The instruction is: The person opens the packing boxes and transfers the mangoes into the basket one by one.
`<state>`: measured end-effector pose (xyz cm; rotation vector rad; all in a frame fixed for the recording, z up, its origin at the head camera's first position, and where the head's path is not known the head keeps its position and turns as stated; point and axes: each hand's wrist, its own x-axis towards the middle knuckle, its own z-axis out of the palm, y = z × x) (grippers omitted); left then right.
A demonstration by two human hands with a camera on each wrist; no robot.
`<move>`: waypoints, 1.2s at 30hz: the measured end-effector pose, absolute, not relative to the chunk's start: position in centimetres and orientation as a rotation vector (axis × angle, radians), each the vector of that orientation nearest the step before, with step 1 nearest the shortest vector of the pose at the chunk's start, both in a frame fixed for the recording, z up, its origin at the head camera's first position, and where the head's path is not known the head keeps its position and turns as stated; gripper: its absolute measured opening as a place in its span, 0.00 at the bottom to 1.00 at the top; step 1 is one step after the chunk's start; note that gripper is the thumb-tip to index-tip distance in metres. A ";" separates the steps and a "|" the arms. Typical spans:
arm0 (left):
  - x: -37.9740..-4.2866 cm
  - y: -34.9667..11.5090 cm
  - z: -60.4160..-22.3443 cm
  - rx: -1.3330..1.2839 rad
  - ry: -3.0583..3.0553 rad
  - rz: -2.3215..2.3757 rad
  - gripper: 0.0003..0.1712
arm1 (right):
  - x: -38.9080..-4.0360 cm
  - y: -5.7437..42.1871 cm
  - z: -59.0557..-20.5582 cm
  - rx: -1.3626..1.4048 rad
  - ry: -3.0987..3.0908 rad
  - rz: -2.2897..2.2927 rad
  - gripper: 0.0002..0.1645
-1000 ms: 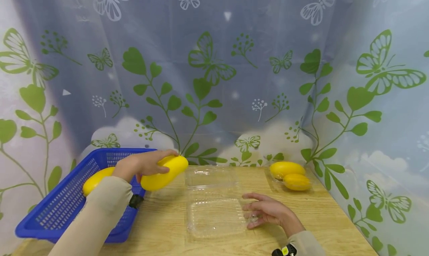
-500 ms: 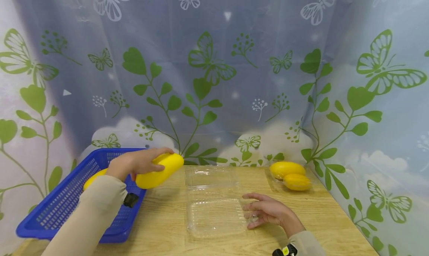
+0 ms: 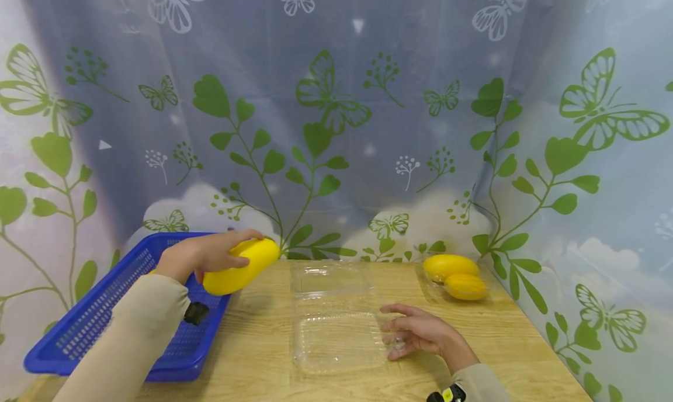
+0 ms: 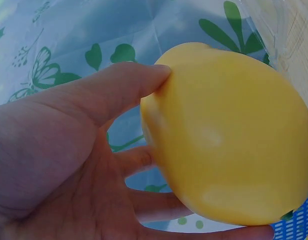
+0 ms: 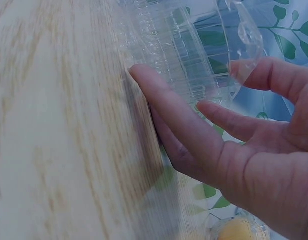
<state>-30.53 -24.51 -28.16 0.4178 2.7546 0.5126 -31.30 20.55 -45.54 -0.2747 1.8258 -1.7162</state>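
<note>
1. The left hand (image 3: pixel 202 256) is clamped on 1 yellow fruit (image 3: pixel 244 267), thumb on one side and fingers on the other; the left wrist view shows a gap between palm and fruit.
2. That fruit is tilted, its far end to the right, above the right rim of the blue basket (image 3: pixel 63 366) at the left of the scene.
3. The right hand (image 3: pixel 426 332) has its fingers and thumb apart, fingertips at the right edge of the clear container (image 3: pixel 339 343).
4. The container lies opened out on the wooden table (image 3: pixel 263 361), its 2 halves joined, 1 near and 1 far.
5. At the far right, 2 yellow fruits (image 3: pixel 450 267) sit in a clear pack (image 3: pixel 486 291).
6. A cloth (image 3: pixel 336 168) with butterflies and leaves hangs at the far side.
</note>
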 end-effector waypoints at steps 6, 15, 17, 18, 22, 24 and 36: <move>-30.4 -24.9 -28.1 0.387 2.746 0.529 0.36 | -31.3 20.6 -45.6 -0.274 1.825 -1.716 0.40; -30.4 -25.5 -28.0 0.387 2.742 0.509 0.36 | -31.3 20.6 -45.6 -0.271 1.830 -1.716 0.39; -30.4 -25.7 -28.0 0.383 2.739 0.515 0.36 | -31.3 20.6 -45.6 -0.270 1.830 -1.714 0.39; -30.4 -25.8 -28.0 0.378 2.737 0.520 0.36 | -31.3 20.6 -45.5 -0.269 1.829 -1.713 0.40; -30.4 -26.4 -28.0 0.377 2.748 0.495 0.36 | -31.3 20.6 -45.4 -0.266 1.830 -1.708 0.40; -30.5 -26.6 -28.1 0.378 2.755 0.483 0.35 | -31.2 20.6 -45.3 -0.264 1.832 -1.707 0.40; -30.4 -27.7 -28.4 0.345 2.753 0.495 0.37 | -31.2 20.6 -45.3 -0.268 1.833 -1.702 0.40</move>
